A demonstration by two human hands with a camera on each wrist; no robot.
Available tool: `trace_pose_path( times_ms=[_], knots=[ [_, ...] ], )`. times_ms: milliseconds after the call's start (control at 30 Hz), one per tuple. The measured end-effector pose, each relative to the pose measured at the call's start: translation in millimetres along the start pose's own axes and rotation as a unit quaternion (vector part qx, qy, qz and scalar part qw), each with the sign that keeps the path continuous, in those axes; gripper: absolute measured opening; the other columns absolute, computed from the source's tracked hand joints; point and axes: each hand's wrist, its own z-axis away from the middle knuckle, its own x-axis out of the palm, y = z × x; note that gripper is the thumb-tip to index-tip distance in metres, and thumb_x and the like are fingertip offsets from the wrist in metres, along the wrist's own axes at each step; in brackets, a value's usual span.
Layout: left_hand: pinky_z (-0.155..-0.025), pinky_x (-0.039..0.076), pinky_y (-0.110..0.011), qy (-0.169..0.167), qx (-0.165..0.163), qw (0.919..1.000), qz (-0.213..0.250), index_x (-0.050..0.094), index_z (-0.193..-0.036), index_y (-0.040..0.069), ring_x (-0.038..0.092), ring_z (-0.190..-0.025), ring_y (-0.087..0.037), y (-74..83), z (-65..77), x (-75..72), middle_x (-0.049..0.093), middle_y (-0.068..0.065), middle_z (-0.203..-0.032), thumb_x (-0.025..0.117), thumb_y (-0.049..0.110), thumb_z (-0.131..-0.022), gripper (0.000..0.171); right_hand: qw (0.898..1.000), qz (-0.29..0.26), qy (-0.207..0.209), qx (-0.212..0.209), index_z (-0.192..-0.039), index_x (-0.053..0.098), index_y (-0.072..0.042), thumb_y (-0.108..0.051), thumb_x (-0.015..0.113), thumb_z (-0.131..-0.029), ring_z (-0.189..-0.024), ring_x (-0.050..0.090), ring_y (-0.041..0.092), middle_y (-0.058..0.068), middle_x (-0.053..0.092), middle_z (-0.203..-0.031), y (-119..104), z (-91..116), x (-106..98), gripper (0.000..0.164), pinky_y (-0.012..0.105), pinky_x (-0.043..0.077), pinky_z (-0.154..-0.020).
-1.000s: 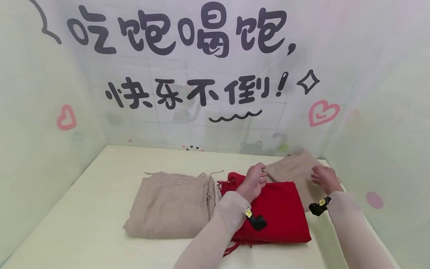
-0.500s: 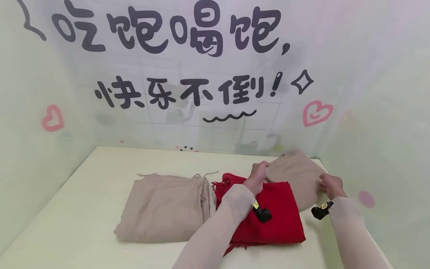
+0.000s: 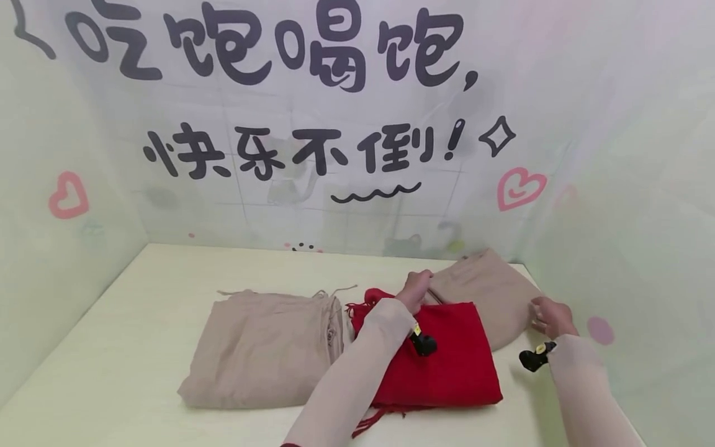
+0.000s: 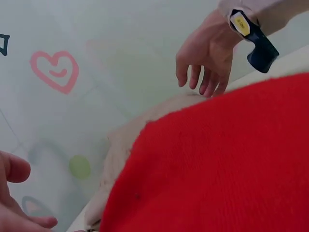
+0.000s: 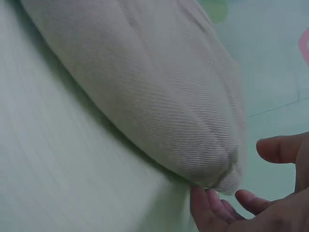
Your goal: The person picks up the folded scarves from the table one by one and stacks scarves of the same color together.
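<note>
A folded tan cloth (image 3: 480, 295) lies at the back right of the table, partly behind a folded red fringed cloth (image 3: 441, 360). My left hand (image 3: 414, 292) reaches over the red cloth to the tan cloth's left edge. In the left wrist view its thumb (image 4: 15, 167) stands apart from its fingers. On the other side, my right hand (image 3: 554, 318) is at the tan cloth's right corner. The right wrist view has its fingertips (image 5: 199, 195) right under that corner (image 5: 227, 179), the thumb apart from the cloth.
Another folded tan cloth (image 3: 262, 354) with thin ties lies left of the red one, close beside it. Printed wall sheets (image 3: 313, 217) enclose the pale table (image 3: 112, 347) at the back and both sides. The right sheet (image 3: 631, 267) is close to my right hand.
My right hand has moved outward and nearer to me, to the tan cloth's corner. The left hand has shifted slightly at that cloth's left edge. The head view has turned a little right.
</note>
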Motion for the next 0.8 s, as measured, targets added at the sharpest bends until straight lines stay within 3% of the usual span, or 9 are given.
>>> trace_pose_path(
  times_ms=[100, 200, 267, 333, 433, 567, 633, 733, 800],
  knots=[
    [-0.092, 0.039, -0.035, 0.001, -0.013, 0.9998, 0.011, 0.037, -0.134, -0.003, 0.034, -0.082, -0.016, -5.0, -0.9, -1.0, 0.041, -0.006, -0.107, 0.046, 0.019, -0.093, 0.047, 0.999, -0.012, -0.027, 0.016, -0.145, 0.002, 0.012, -0.018, 0.054, -0.090, -0.117, 0.041, 0.033, 0.030, 0.029, -0.133, 5, -4, 6, 0.080, 0.036, 0.051, -0.091],
    [-0.086, 0.039, -0.033, -0.009, -0.031, 0.9994, 0.009, 0.032, -0.138, -0.002, 0.031, -0.077, -0.015, -9.1, -3.8, -1.4, 0.038, -0.006, -0.106, 0.047, 0.020, -0.093, 0.052, 1.000, -0.005, -0.012, 0.017, -0.144, 0.006, 0.015, -0.019, 0.062, -0.087, -0.115, 0.047, 0.037, 0.036, 0.032, -0.137, 9, -9, 14, 0.086, 0.045, 0.050, -0.093],
    [-0.079, 0.036, -0.031, -0.021, -0.034, 0.9992, 0.001, 0.032, -0.136, -0.001, 0.029, -0.072, -0.016, -13.0, -8.7, -1.0, 0.038, -0.007, -0.105, 0.047, 0.020, -0.092, 0.051, 1.000, 0.010, -0.007, 0.012, -0.141, 0.014, 0.016, -0.022, 0.064, -0.086, -0.101, 0.056, 0.034, 0.037, 0.043, -0.125, 11, -9, 20, 0.084, 0.046, 0.052, -0.087],
    [-0.077, 0.038, -0.029, -0.025, -0.032, 0.9992, -0.005, 0.035, -0.132, -0.002, 0.034, -0.075, -0.016, -17.5, -15.0, 0.3, 0.041, -0.008, -0.109, 0.049, 0.020, -0.091, 0.049, 1.000, 0.022, -0.005, 0.010, -0.136, 0.022, 0.017, -0.024, 0.065, -0.085, -0.083, 0.058, 0.026, 0.029, 0.049, -0.109, 11, -5, 26, 0.078, 0.045, 0.056, -0.076],
    [-0.072, 0.041, -0.028, -0.028, -0.025, 0.9993, -0.009, 0.042, -0.122, -0.001, 0.037, -0.068, -0.016, -27.0, -31.1, 2.4, 0.044, -0.010, -0.102, 0.051, 0.020, -0.089, 0.041, 0.999, 0.025, -0.031, 0.008, -0.126, 0.031, 0.016, -0.025, 0.063, -0.087, -0.070, 0.055, 0.017, 0.018, 0.047, -0.098, 12, 5, 34, 0.065, 0.040, 0.056, -0.063],
    [-0.074, 0.044, -0.029, -0.038, -0.025, 0.9989, -0.012, 0.046, -0.120, 0.002, 0.039, -0.066, -0.015, -36.5, -46.2, 4.1, 0.047, -0.008, -0.099, 0.052, 0.021, -0.088, 0.037, 0.999, -0.003, -0.051, 0.011, -0.109, 0.039, 0.006, -0.025, 0.064, -0.088, -0.066, 0.052, 0.011, 0.006, 0.049, -0.083, 20, 16, 49, 0.045, 0.030, 0.051, -0.059],
    [-0.077, 0.045, -0.029, -0.038, -0.025, 0.9988, -0.019, 0.048, -0.121, 0.003, 0.042, -0.070, -0.016, -34.8, -43.4, 6.4, 0.049, -0.007, -0.104, 0.052, 0.021, -0.089, 0.036, 0.999, -0.020, -0.048, 0.001, -0.105, 0.040, 0.002, -0.022, 0.064, -0.088, -0.063, 0.052, 0.008, -0.001, 0.050, -0.075, 24, 20, 56, 0.038, 0.026, 0.049, -0.058],
    [-0.076, 0.048, -0.030, -0.039, -0.029, 0.9988, -0.002, 0.051, -0.121, 0.002, 0.051, -0.077, -0.018, -41.3, -54.9, 7.7, 0.052, -0.009, -0.110, 0.053, 0.021, -0.088, 0.038, 0.999, -0.040, -0.028, -0.020, -0.113, 0.036, 0.004, -0.017, 0.064, -0.087, -0.064, 0.052, 0.004, 0.000, 0.051, -0.082, 28, 25, 64, 0.043, 0.021, 0.047, -0.058],
    [-0.081, 0.050, -0.033, -0.041, -0.037, 0.9982, 0.024, 0.049, -0.126, 0.003, 0.056, -0.087, -0.023, -43.1, -58.7, 7.8, 0.052, -0.012, -0.117, 0.055, 0.021, -0.088, 0.043, 0.998, -0.046, -0.016, -0.031, -0.126, 0.028, 0.009, -0.013, 0.061, -0.088, -0.075, 0.054, 0.006, 0.008, 0.049, -0.100, 30, 26, 67, 0.055, 0.019, 0.049, -0.061]
  ],
)
